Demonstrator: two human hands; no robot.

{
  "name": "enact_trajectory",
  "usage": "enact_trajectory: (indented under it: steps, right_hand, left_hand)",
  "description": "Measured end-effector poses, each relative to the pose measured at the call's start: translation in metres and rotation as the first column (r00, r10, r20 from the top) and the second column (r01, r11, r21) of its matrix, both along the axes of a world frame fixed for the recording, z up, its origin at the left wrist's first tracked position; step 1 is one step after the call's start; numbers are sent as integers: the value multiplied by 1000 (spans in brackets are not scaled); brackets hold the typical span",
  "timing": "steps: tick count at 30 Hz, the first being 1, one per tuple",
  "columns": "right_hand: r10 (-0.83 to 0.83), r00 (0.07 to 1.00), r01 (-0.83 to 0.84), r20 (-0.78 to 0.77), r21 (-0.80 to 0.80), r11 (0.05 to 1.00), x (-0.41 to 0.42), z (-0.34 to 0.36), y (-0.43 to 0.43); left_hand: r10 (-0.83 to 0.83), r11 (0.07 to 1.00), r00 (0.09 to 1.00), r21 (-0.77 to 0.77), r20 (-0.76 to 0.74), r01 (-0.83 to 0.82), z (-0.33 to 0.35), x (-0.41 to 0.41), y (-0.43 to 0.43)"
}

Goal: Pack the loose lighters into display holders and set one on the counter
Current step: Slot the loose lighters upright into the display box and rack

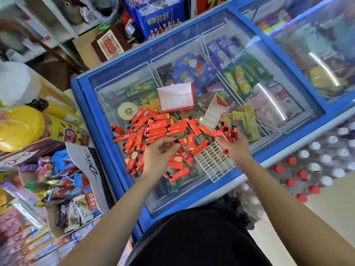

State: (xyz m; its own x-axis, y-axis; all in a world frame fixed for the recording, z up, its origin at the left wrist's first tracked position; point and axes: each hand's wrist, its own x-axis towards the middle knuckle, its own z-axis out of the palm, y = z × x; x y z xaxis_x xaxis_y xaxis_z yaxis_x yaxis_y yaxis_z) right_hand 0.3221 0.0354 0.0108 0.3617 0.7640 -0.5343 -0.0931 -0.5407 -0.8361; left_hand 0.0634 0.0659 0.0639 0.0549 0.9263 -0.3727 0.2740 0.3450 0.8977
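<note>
Pinches one lighter (184,152) in the curled left hand (160,156), over the heap of loose lighters (153,127) spread on the glass freezer lid (107,93). Grips a bunch of lighters (228,132) in the right hand (235,148), just above the white grid holder (213,164) lying flat near the lid's front edge.

Surface (172,196): sliding glass lid of blue-framed chest freezer, packaged ices visible beneath. Directly on glass: heap of loose lighters (159,127), red with black caps, lying flat and overlapping at mid-lid; single lighter (117,129) apart at heap's left edge. White grid holder (215,162) flat near front edge, touching heap. Display box (175,98) upright behind heap. Opened box (214,114) tilted, right of heap.
</note>
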Motion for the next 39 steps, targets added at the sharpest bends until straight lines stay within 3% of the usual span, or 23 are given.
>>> enact_trajectory:
  steps: [5, 8, 13, 18, 23, 31, 39]
  right_hand:
    - [107, 994, -107, 27, -12, 994, -2, -6, 17]
    - [225, 974, -225, -35, -2, 974, -14, -12, 9]
    - [23, 985, -21, -174, 17, 1000, -13, -14, -6]
    - [-86, 991, 84, -104, -30, 996, 7, -14, -14]
    - [-119, 993, 118, -20, -48, 992, 26, -8, -21]
    - [-116, 991, 121, 68, -80, 989, 24, -15, -47]
    - [-177, 981, 185, 80, -106, 977, 25, -24, -60]
  left_hand:
    - [-81, 991, 996, 108, -25, 83, 8, 33, 40]
    - [-130, 980, 990, 147, -45, 136, 7, 43, 54]
    - [-195, 957, 975, 197, -104, 213, 4, 46, 74]
    - [-307, 889, 937, 301, -167, 345, 4, 61, 91]
    - [-455, 827, 867, 264, -204, 497, -3, 62, 82]
    - [-335, 928, 932, 124, -137, 351, -28, 58, 24]
    - [-291, 937, 948, 163, -129, 309, -40, 106, 21]
